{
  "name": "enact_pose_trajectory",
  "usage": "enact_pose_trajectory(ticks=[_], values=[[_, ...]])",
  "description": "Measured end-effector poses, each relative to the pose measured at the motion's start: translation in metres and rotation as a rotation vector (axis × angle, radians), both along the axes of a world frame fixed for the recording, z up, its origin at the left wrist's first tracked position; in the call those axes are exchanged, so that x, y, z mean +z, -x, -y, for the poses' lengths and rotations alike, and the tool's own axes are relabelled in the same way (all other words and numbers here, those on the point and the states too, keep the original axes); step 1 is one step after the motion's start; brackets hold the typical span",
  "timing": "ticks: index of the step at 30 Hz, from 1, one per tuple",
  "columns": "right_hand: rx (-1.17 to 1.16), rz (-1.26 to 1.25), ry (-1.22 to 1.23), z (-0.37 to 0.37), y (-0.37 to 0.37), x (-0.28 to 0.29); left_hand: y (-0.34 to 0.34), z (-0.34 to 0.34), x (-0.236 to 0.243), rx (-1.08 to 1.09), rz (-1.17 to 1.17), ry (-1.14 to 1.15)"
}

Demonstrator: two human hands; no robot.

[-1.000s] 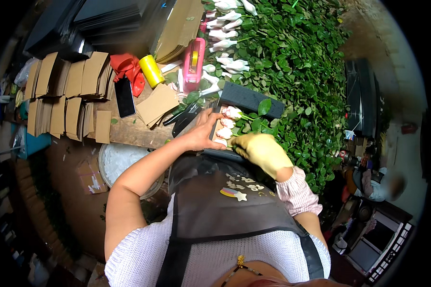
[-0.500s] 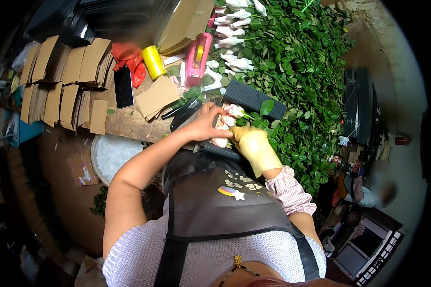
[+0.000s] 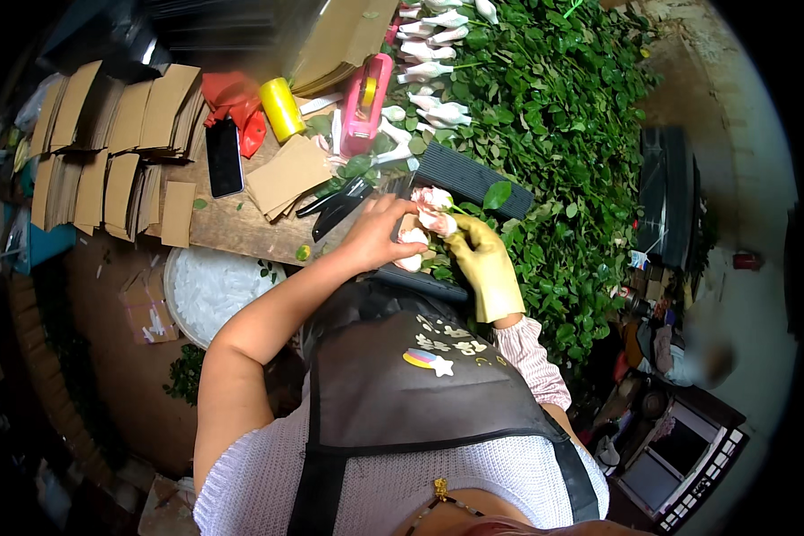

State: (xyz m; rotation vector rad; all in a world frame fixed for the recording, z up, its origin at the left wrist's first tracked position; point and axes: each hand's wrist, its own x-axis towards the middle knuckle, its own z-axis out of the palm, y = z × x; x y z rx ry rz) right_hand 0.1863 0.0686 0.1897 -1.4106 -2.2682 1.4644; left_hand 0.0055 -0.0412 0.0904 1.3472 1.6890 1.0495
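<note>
My bare left hand (image 3: 382, 234) curves over a short row of pale pink roses (image 3: 411, 236) and their brown cardboard backing, with its thumb at the lower heads. My right hand (image 3: 463, 239), in a yellow glove, pinches a pink rose (image 3: 439, 223) just beside the upper head (image 3: 434, 196); its fingertips are partly hidden. The roses lie between two dark ribbed blocks (image 3: 473, 179), the nearer one partly behind my hands. Dark tools (image 3: 330, 213), probably staplers or cutters, lie just left of my left hand.
Cardboard stacks (image 3: 116, 134), a phone (image 3: 225, 159), red plastic (image 3: 241, 107), a yellow roll (image 3: 281, 109), pink tape dispenser (image 3: 364, 107), loose cards (image 3: 286, 179) on the wooden table (image 3: 232, 241). Wrapped buds (image 3: 424, 54) lie on leafy stems (image 3: 563, 161). White tub (image 3: 205, 290) below. Blurred person (image 3: 688, 357) right.
My gloved right hand has moved upward, lifting a rose head beside the top one. My left hand has shifted slightly up, staying over the row. The view has shifted a little.
</note>
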Motion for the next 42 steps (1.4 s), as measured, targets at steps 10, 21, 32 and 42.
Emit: enact_pose_trajectory(ticks=[10, 21, 32, 42], values=[[-0.166, -0.353, 0.115, 0.011, -0.032, -0.022, 0.001, 0.000, 0.006, 0.003, 0.015, 0.055], [0.049, -0.190, -0.171, 0.012, -0.022, -0.005, 0.000, 0.001, 0.000, 0.006, -0.015, 0.056], [0.031, 0.010, 0.078, 0.012, -0.015, -0.010, 0.002, 0.000, 0.005, -0.009, 0.021, 0.106], [0.105, -0.360, 0.004, -0.007, -0.037, 0.028, -0.001, -0.002, 0.005, -0.002, 0.017, 0.006]])
